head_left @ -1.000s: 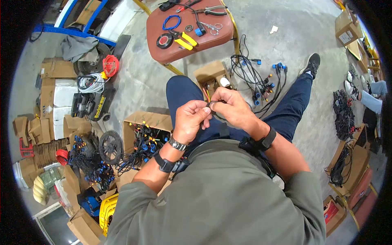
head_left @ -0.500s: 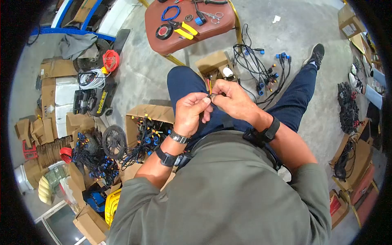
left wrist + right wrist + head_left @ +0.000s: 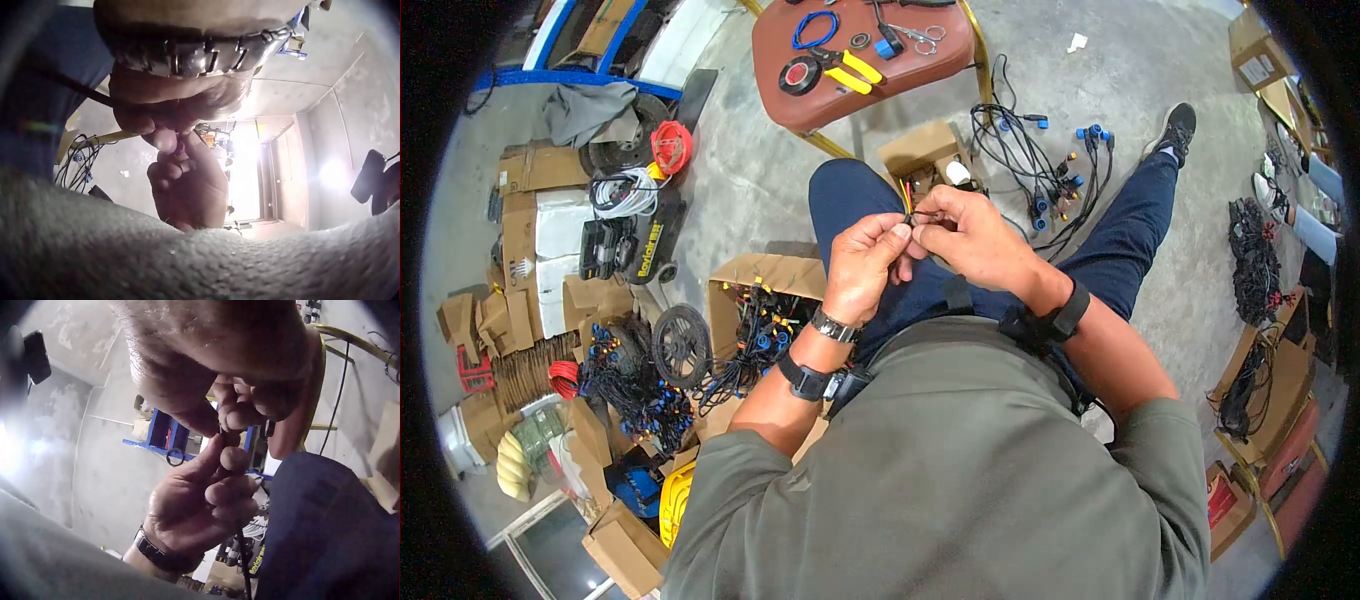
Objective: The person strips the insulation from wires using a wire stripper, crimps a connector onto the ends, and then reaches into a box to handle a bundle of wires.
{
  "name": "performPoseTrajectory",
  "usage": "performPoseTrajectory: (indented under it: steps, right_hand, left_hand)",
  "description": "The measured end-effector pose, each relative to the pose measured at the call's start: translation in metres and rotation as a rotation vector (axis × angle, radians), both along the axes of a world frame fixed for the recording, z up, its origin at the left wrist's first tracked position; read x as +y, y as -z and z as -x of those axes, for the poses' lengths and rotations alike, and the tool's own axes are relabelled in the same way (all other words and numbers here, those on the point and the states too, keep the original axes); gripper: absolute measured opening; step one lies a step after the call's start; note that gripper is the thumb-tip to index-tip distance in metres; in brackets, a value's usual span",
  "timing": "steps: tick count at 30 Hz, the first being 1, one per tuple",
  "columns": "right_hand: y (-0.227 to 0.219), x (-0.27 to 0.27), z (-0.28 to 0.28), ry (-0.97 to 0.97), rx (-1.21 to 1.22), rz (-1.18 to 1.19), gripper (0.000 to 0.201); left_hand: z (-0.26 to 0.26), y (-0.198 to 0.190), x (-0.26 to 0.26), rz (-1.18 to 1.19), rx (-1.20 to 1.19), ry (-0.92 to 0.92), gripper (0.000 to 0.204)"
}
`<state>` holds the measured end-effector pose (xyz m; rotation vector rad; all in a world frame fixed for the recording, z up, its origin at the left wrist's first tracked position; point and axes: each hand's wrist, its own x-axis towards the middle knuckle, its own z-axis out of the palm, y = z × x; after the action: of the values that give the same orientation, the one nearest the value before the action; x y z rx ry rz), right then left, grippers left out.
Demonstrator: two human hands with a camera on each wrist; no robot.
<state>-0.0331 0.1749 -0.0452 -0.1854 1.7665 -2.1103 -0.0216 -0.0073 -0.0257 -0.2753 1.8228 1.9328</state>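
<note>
While the left hand (image 3: pixel 866 262), fingers curled in, pinches a black cable (image 3: pixel 244 559) near its coloured wires (image 3: pixel 906 194), the right hand (image 3: pixel 975 235) pinches the same end, this cable being on the near side of the brown seat (image 3: pixel 922 74), blue-tipped cables (image 3: pixel 1040 205) lying right of that seat

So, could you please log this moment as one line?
left hand: pinches black cable | right hand: pinches dark strand | coloured wires: protruding

- Wires (image 3: pixel 906 194): smooth plastic insulation
- Watch bracelet (image 3: pixel 834 327): glossy metal links
- Scissors (image 3: pixel 916 36): shiny metal
- Chair seat (image 3: pixel 925 72): smooth, leather-like cover
- Open carton (image 3: pixel 772 271): matt cardboard
- Shirt (image 3: pixel 960 450): matt cloth
- Floor (image 3: pixel 1120 85): smooth concrete
</note>
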Motion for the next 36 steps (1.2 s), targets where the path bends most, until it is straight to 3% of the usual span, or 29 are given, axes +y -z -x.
performPoseTrajectory:
  steps: [1, 4, 8, 10, 14, 20, 22, 27, 36]
  right_hand:
    - [-0.003, 0.001, 0.000, -0.006, -0.004, 0.004, 0.014]
    - [-0.016, 0.006, 0.004, 0.030, 0.123, -0.277, 0.013]
    - [-0.009, 0.008, 0.009, 0.097, 0.588, -0.377, 0.012]
    - [-0.011, 0.008, 0.009, 0.092, 0.659, -0.467, 0.012]
    - [-0.020, 0.019, 0.013, -0.023, 0.686, -0.664, 0.017]
    - [-0.023, 0.031, 0.018, -0.256, 0.710, -0.621, 0.015]
    - [-0.022, 0.031, 0.014, -0.300, 0.702, -0.615, 0.013]
    - [-0.022, 0.031, 0.008, -0.250, 0.863, -0.696, 0.010]
    - [-0.041, 0.017, -0.001, -0.186, 0.836, -0.805, 0.018]
  left_hand:
    - [0.000, -0.001, 0.000, 0.011, 0.001, 0.000, 0.017]
    - [0.002, -0.003, -0.003, 0.012, -0.022, -0.027, 0.017]
    - [0.004, -0.003, -0.003, 0.119, 0.000, 0.002, 0.015]
    - [0.005, 0.002, -0.004, 0.135, -0.006, 0.015, 0.016]
    - [0.000, 0.002, -0.002, 0.253, 0.124, 0.091, 0.022]
    - [0.001, -0.004, 0.003, 0.448, 0.546, 0.248, 0.020]
    - [-0.001, -0.008, 0.003, 0.474, 0.555, 0.272, 0.017]
    - [0.001, -0.009, 0.004, 0.556, 0.692, 0.296, 0.014]
    - [-0.003, -0.003, 0.002, 0.573, 0.635, 0.346, 0.015]
